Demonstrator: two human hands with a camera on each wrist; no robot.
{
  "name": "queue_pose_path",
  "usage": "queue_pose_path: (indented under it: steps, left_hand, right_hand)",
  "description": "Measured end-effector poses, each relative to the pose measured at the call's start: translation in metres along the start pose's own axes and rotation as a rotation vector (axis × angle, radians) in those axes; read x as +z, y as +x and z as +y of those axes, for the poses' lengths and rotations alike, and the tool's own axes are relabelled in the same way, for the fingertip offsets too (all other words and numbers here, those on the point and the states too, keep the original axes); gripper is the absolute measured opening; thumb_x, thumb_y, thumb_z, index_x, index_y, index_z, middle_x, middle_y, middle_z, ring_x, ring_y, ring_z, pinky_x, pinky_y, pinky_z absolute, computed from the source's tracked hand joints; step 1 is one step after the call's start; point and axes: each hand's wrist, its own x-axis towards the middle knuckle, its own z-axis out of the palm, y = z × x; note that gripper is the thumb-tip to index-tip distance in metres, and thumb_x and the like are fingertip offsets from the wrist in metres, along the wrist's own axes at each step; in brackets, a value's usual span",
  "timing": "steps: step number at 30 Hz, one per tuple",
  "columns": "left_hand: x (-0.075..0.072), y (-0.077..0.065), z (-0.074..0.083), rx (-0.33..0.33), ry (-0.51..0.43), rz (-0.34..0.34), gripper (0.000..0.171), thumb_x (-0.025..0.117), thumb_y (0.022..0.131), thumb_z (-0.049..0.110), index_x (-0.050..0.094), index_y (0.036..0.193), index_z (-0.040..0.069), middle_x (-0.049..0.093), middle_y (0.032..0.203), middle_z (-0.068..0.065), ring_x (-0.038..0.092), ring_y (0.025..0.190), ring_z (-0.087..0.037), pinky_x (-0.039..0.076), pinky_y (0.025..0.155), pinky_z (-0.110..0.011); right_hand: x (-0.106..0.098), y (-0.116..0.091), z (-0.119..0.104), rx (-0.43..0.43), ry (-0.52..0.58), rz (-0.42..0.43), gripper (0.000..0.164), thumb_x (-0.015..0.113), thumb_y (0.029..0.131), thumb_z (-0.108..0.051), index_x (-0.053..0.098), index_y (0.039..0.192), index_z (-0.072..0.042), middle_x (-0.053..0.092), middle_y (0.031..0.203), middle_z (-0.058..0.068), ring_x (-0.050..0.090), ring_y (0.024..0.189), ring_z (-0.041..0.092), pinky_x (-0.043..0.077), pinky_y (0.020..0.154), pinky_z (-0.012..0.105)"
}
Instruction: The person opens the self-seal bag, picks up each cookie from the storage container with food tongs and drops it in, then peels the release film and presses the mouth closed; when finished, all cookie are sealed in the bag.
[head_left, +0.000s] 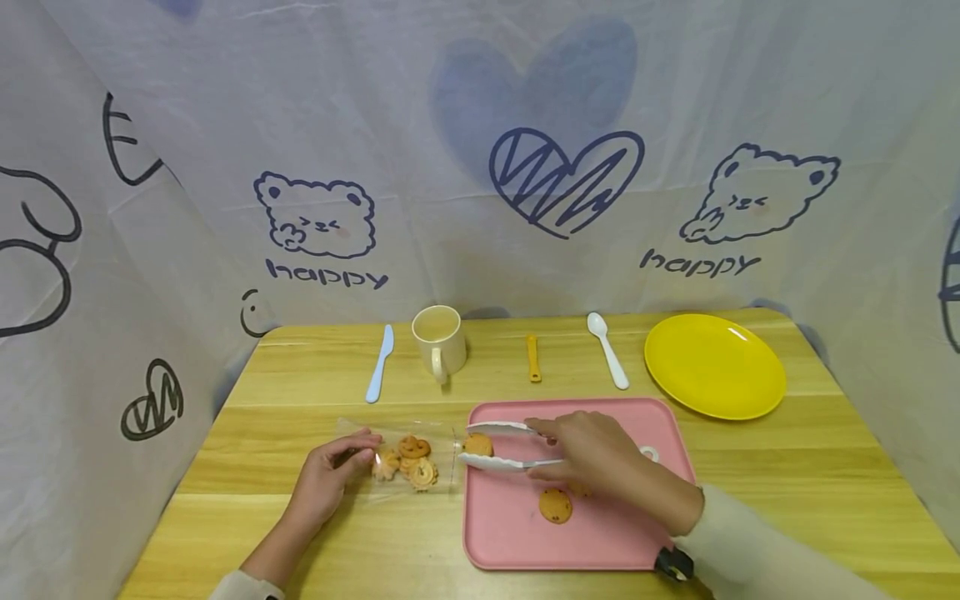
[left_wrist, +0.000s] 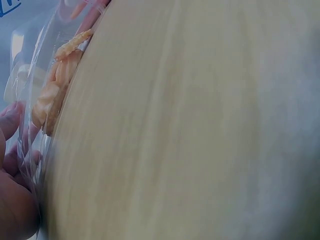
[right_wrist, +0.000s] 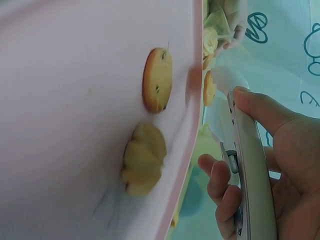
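My left hand pinches the edge of a clear plastic bag that lies left of the pink tray. Several cookies show through the film. In my right hand is a pair of tongs with pale tips, pointing left at the bag's mouth. A round cookie sits between the tong tips, over the tray's left edge. On the tray lies a round cookie with dark bits; a ridged cookie beside it is mostly hidden by my right hand in the head view.
Along the back stand a light blue knife, a cream mug, a small yellow utensil handle, a white spoon and a yellow plate. A drawn-on curtain encloses the wooden table.
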Motion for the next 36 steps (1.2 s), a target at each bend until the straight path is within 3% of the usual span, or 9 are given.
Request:
queue_pose_path:
  steps: [4, 7, 16, 19, 28, 32, 36]
  left_hand:
    - [0.0, 0.0, 0.001, -0.003, 0.003, 0.0, 0.024, 0.069, 0.098, 0.008, 0.074, 0.119, -0.002, 0.07, 0.129, -0.019, 0.044, 0.144, -0.033, 0.045, 0.105, -0.01]
    - [0.0, 0.0, 0.001, -0.007, 0.005, -0.001, 0.024, 0.069, 0.098, 0.009, 0.075, 0.119, -0.002, 0.07, 0.129, -0.019, 0.046, 0.144, -0.029, 0.045, 0.105, -0.01]
    - [-0.001, 0.0, 0.0, 0.01, -0.007, 0.012, 0.023, 0.07, 0.098, 0.009, 0.075, 0.117, -0.002, 0.071, 0.127, -0.018, 0.053, 0.134, -0.004, 0.045, 0.106, -0.01]
    - [-0.001, 0.0, -0.001, 0.019, -0.008, 0.015, 0.023, 0.07, 0.098, 0.009, 0.075, 0.116, -0.003, 0.071, 0.127, -0.018, 0.054, 0.13, 0.001, 0.045, 0.106, -0.01]
    - [-0.001, 0.001, -0.003, 0.056, -0.022, 0.026, 0.023, 0.071, 0.097, 0.009, 0.075, 0.115, -0.005, 0.074, 0.122, -0.012, 0.055, 0.126, 0.005, 0.044, 0.105, -0.009]
    - [-0.001, 0.0, -0.003, 0.079, -0.035, 0.03, 0.023, 0.07, 0.097, 0.008, 0.074, 0.114, -0.007, 0.075, 0.121, -0.011, 0.057, 0.126, 0.003, 0.045, 0.105, -0.009]
    - [0.0, -0.001, -0.003, 0.098, -0.046, 0.034, 0.021, 0.07, 0.097, 0.005, 0.074, 0.113, -0.009, 0.075, 0.12, -0.013, 0.058, 0.126, 0.002, 0.046, 0.104, -0.01]
  right_hand:
    - [0.006, 0.008, -0.008, -0.06, -0.007, 0.01, 0.063, 0.083, 0.085, -0.051, 0.068, 0.137, -0.019, 0.074, 0.094, -0.003, 0.057, 0.071, 0.007, 0.045, 0.056, 0.027]
    - [0.01, 0.014, -0.014, -0.093, -0.013, 0.014, 0.062, 0.082, 0.085, -0.052, 0.068, 0.136, -0.02, 0.068, 0.082, -0.006, 0.049, 0.065, 0.006, 0.04, 0.053, 0.025]
    - [0.023, 0.033, -0.032, -0.126, -0.003, -0.001, 0.06, 0.08, 0.086, -0.056, 0.069, 0.135, -0.023, 0.035, 0.063, -0.01, 0.031, 0.057, 0.006, 0.026, 0.048, 0.024]
    - [0.026, 0.038, -0.036, -0.13, 0.009, 0.0, 0.059, 0.08, 0.086, -0.056, 0.069, 0.134, -0.023, 0.032, 0.063, -0.011, 0.03, 0.057, 0.006, 0.025, 0.048, 0.024]
    - [0.032, 0.048, -0.047, -0.136, 0.047, 0.002, 0.066, 0.08, 0.086, -0.055, 0.067, 0.14, -0.019, 0.043, 0.063, -0.01, 0.034, 0.056, 0.007, 0.03, 0.048, 0.024]
    - [0.036, 0.051, -0.052, -0.138, 0.031, 0.017, 0.067, 0.079, 0.086, -0.057, 0.066, 0.14, -0.02, 0.064, 0.077, -0.007, 0.045, 0.062, 0.006, 0.038, 0.052, 0.024]
    - [0.039, 0.055, -0.057, -0.139, 0.022, 0.018, 0.069, 0.078, 0.085, -0.059, 0.065, 0.142, -0.02, 0.072, 0.089, -0.004, 0.051, 0.067, 0.006, 0.044, 0.055, 0.024]
